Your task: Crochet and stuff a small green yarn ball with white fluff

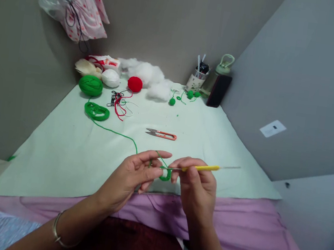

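My left hand (141,168) pinches a small curved piece of green crochet (165,175) between thumb and fingers. Green yarn (116,133) runs over its raised index finger and back to a loose coil (96,111) and a green yarn ball (90,85). My right hand (198,182) grips a crochet hook (207,168) by its yellow handle. The hook's thin metal shaft points left and meets the top of the green piece; its tip is too small to make out. Orange-handled thread snips (161,134) lie just beyond my hands.
At the back lie a red yarn ball (135,84), a white ball (111,78), white stuffing (145,74) and small green crocheted balls (172,101). A pen cup (195,81), a bottle (223,69) and a phone (219,91) stand back right. Walls enclose the table (59,147).
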`<state>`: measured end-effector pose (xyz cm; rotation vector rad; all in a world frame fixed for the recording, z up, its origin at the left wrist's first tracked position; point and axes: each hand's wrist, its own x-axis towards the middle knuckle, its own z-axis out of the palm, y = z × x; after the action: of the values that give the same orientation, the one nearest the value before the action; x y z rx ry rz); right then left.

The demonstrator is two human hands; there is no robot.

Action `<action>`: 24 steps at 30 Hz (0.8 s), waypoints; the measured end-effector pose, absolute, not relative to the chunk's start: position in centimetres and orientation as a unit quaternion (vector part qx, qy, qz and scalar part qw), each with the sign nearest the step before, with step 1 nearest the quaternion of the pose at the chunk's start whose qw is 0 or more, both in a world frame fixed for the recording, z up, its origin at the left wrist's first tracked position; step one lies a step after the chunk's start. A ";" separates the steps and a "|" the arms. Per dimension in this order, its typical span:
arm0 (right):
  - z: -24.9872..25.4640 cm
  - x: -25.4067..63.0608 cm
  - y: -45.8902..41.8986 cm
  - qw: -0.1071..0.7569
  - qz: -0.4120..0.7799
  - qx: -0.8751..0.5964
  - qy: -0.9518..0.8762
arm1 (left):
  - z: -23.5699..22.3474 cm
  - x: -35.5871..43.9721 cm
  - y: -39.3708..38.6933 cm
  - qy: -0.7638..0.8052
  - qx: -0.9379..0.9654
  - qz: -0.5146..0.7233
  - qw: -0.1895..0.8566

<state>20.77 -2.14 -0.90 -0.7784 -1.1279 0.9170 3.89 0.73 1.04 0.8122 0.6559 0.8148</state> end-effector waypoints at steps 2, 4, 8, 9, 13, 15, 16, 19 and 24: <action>-0.7 20.9 -2.3 0.676 0.392 -0.359 -0.511 | 1.0 3.9 0.7 0.307 0.379 0.387 0.783; -0.7 21.0 -2.8 0.661 0.317 -0.380 -0.565 | 1.0 3.9 0.5 0.313 0.381 0.400 0.773; -0.9 20.9 -3.9 0.549 0.087 -0.438 -0.706 | 1.0 4.1 0.4 0.305 0.352 0.404 0.788; -1.0 21.0 -4.1 0.527 0.058 -0.444 -0.723 | 1.0 4.1 0.5 0.292 0.335 0.393 0.805; -1.2 21.2 -3.9 0.538 0.050 -0.433 -0.722 | 1.0 3.8 1.0 0.257 0.285 0.351 0.854; -1.0 21.3 -3.3 0.602 0.130 -0.431 -0.659 | 0.9 3.7 1.1 0.275 0.291 0.368 0.839; -0.9 21.3 -3.0 0.635 0.194 -0.422 -0.618 | 0.9 3.7 1.1 0.287 0.303 0.382 0.825; -0.9 21.1 -2.3 0.674 0.346 -0.381 -0.530 | 0.9 3.9 0.7 0.323 0.359 0.407 0.775; -2.0 20.4 -3.0 0.578 0.083 -0.456 -0.672 | 0.8 4.4 0.3 0.337 0.390 0.415 0.750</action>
<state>20.44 -3.04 -2.03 -1.0671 -1.5724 0.1945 4.42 0.30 0.85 0.8519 0.7370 0.9079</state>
